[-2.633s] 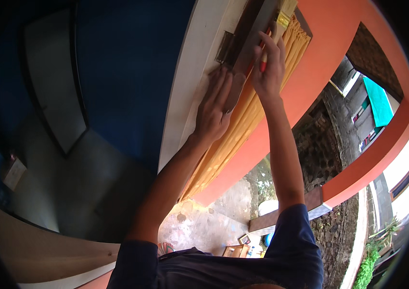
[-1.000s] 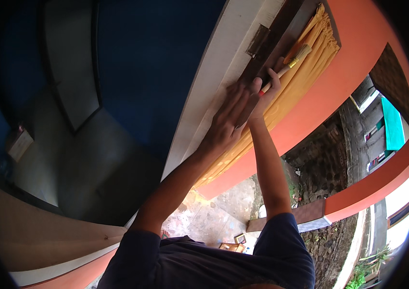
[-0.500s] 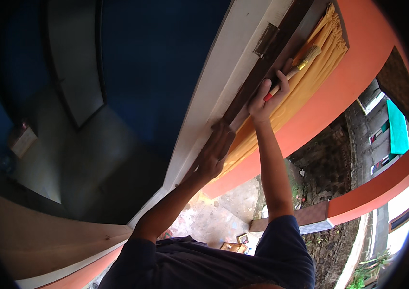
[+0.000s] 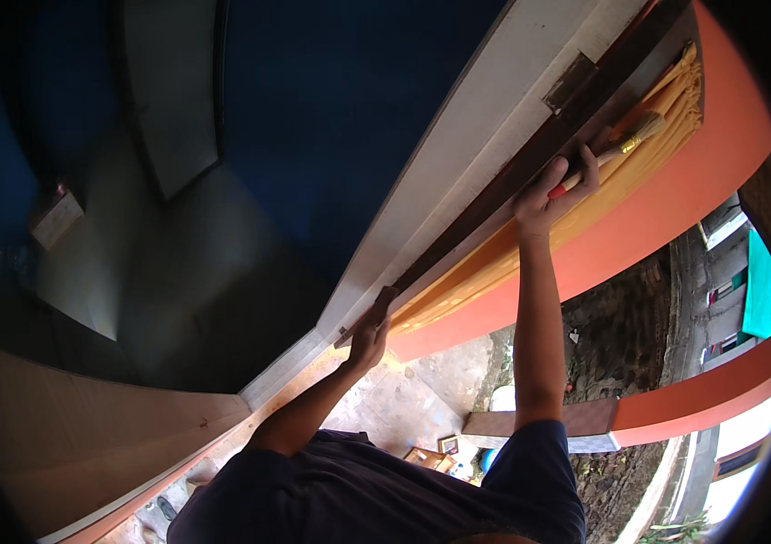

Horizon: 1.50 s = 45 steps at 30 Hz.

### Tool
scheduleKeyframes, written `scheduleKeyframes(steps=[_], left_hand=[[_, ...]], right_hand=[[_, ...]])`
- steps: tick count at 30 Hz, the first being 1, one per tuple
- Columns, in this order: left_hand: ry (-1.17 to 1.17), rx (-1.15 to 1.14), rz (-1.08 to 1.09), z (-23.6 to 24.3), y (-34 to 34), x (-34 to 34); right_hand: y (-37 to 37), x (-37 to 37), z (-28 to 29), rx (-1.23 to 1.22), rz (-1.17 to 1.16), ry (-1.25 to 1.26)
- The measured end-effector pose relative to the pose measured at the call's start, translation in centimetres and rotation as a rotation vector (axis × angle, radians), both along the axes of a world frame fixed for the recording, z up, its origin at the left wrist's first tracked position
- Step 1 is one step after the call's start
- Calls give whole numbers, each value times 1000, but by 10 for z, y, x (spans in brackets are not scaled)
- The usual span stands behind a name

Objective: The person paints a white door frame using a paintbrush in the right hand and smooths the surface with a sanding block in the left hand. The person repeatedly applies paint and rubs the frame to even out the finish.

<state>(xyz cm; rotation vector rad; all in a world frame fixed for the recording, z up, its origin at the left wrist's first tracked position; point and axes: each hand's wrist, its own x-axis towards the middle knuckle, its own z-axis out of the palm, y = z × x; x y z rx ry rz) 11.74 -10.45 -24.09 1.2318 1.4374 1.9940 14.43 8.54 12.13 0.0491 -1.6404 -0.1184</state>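
right hand (image 4: 560, 192) grip pinching paintbrush (image 4: 629, 145) by yellow curtain (image 4: 626, 172); left hand (image 4: 369, 343) at dark frame (image 4: 490, 204), grip: cannot tell

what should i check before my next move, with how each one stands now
1. Brush in hand: ok, the right hand holds it by the handle.
2. Bristles clear of the yellow curtain: cannot tell, they overlap in this view.
3. Curtain well away from the dark wooden strip: not ok, it runs close alongside.
4. Hands apart: ok, the left hand is much lower along the strip.
5. Paint on the bristles: cannot tell.
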Motion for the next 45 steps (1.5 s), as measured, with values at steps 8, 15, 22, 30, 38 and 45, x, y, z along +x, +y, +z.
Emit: scheduleKeyframes(steps=[8, 15, 22, 30, 38, 45], left_hand=[[244, 116, 397, 115, 67, -55], [432, 357, 532, 207, 98, -62], [225, -127, 403, 27, 60, -51], [563, 231, 481, 218, 105, -62], [191, -88, 372, 9, 82, -38], [440, 233, 473, 188, 107, -56]], right_hand=[[-2, -2, -3, -20, 8, 25], [0, 1, -5, -27, -96, 32], [5, 1, -3, -25, -41, 28], [2, 0, -2, -23, -66, 42], [1, -6, 0, 3, -36, 63], [2, -1, -5, -5, -155, 95]])
